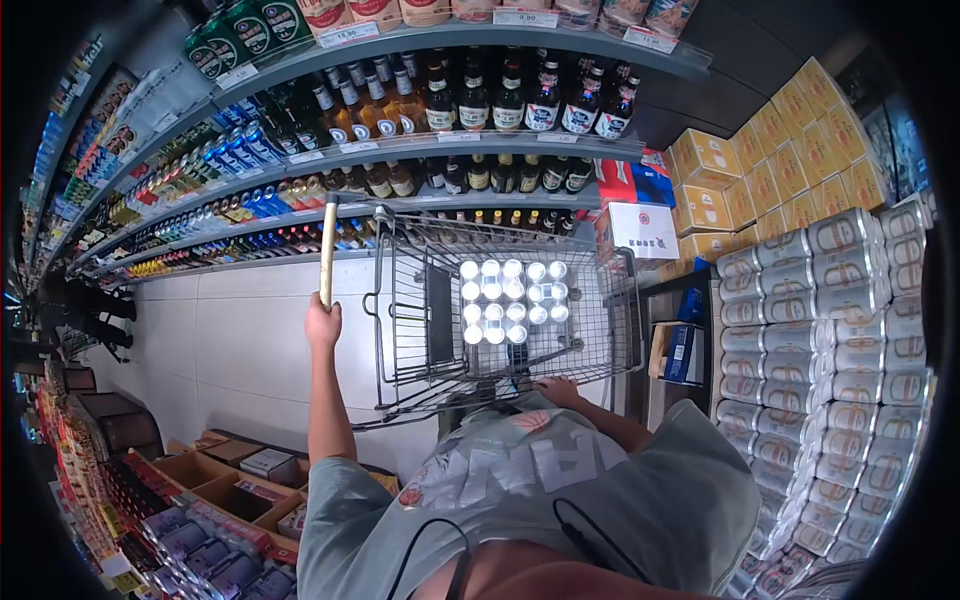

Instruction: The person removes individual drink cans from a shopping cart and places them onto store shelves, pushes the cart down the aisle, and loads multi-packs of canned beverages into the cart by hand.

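Observation:
My left hand point(322, 322) is wrapped round the near end of the pale handle bar point(328, 245) of a shopping cart. The wire cart point(610, 345) stands sideways in front of my body. Inside its basket are several cans point(492, 290) with bright tops, grouped close together. My right hand point(558, 390) is low at the cart's near side, by the wire edge. Its fingers point left and are partly seen, too small to tell whether they grip the wire.
Shelves of beer bottles point(510, 95) and cans run along the far side. Yellow cartons point(800, 150) and stacked can packs point(840, 310) stand on the right. Cardboard boxes point(215, 480) are at the lower left. Pale floor tiles point(240, 340) lie left of the cart. A dark-clothed person point(85, 310) is farther left.

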A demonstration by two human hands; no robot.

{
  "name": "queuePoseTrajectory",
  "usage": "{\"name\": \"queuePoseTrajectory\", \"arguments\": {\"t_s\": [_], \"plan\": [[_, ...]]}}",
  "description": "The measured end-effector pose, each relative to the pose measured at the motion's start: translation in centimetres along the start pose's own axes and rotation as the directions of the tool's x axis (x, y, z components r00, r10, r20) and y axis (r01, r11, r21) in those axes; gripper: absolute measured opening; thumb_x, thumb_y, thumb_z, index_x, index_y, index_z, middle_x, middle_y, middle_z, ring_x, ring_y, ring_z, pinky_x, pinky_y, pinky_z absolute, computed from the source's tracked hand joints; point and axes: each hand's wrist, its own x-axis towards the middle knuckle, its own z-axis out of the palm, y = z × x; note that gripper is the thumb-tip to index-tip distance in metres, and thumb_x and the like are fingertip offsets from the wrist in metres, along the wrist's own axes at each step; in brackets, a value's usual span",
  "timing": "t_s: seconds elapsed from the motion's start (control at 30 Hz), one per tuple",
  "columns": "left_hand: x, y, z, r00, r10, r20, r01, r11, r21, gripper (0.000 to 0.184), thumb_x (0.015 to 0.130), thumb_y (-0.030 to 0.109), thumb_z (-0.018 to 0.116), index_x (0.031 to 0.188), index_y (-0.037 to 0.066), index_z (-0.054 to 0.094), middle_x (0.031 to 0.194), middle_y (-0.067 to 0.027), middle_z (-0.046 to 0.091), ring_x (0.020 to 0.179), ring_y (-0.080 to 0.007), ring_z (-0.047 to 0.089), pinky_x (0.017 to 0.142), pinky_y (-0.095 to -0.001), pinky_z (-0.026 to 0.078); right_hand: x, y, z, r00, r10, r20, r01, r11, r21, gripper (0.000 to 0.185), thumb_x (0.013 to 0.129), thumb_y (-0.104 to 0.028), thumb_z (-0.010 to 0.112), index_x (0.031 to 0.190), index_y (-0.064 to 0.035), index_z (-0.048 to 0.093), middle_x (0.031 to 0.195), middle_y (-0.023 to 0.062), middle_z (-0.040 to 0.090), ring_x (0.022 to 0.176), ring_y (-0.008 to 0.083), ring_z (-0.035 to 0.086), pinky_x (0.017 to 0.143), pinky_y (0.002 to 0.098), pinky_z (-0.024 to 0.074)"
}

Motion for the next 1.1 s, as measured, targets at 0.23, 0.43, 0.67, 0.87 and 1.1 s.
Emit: {"name": "queuePoseTrajectory", "arguments": {"t_s": [0.23,0.43,0.67,0.87,1.1], "plan": [[-0.2,0.3,-0.3,0.997,-0.021,0.069,0.022,0.999,-0.023,0.043,0.079,0.023,0.07,0.114,0.005,0.053,0.092,-0.0233,0.067,0.088,-0.043,0.064,0.075,-0.0507,0.05,-4.6,1.4,-0.2,0.965,0.024,-0.26,0.064,0.944,0.323,0.04,0.081,-0.033,0.062,0.116,-0.0119,0.064,0.119,0.013,0.062,0.116,0.0318,0.054,0.099,0.0399,0.0431],[0.2,-0.9,0.6,0.998,0.053,0.029,-0.05,0.994,-0.101,0.043,0.08,0.022,0.069,0.114,0.002,0.054,0.095,-0.0228,0.066,0.09,-0.0414,0.063,0.078,-0.0474,0.048,-12.2,4.7,1.6,0.887,0.231,-0.399,-0.01,0.875,0.484,0.039,0.082,-0.027,0.062,0.114,-0.0059,0.064,0.114,0.0153,0.065,0.109,0.0323,0.06,0.096,0.0389,0.0459],[4.2,-5.2,4.5,0.997,0.005,0.077,0.011,0.979,-0.205,0.045,0.079,0.019,0.066,0.117,-0.003,0.057,0.095,-0.0214,0.067,0.085,-0.037,0.065,0.077,-0.0452,0.049,-24.3,4.3,-4.2,0.746,0.294,-0.597,0.077,0.853,0.516,0.035,0.082,-0.017,0.064,0.115,-0.0039,0.063,0.116,0.0166,0.064,0.11,0.0316,0.059,0.096,0.0387,0.045],[2.6,-2.5,2.3,0.992,-0.033,0.118,0.064,0.961,-0.27,0.038,0.08,0.017,0.061,0.114,-0.001,0.057,0.068,-0.0088,0.062,0.054,-0.0183,0.059,0.053,-0.0349,0.048,-35.0,6.2,-18.0,0.526,0.248,-0.814,0.16,0.911,0.381,0.035,0.086,-0.018,0.063,0.118,-0.0033,0.06,0.118,0.0142,0.061,0.114,0.0281,0.056,0.098,0.0357,0.043],[0.4,-0.9,1.2,0.993,0.079,-0.089,-0.083,0.996,-0.043,0.04,0.08,0.017,0.061,0.117,0.0,0.055,0.106,-0.0222,0.065,0.102,-0.0399,0.062,0.089,-0.0453,0.048,-43.0,10.7,-35.1,0.241,0.031,-0.97,0.14,0.988,0.067,0.05,0.086,-0.024,0.066,0.131,-0.0073,0.052,0.129,0.0106,0.055,0.122,0.0255,0.051,0.101,0.0366,0.0401]]}}
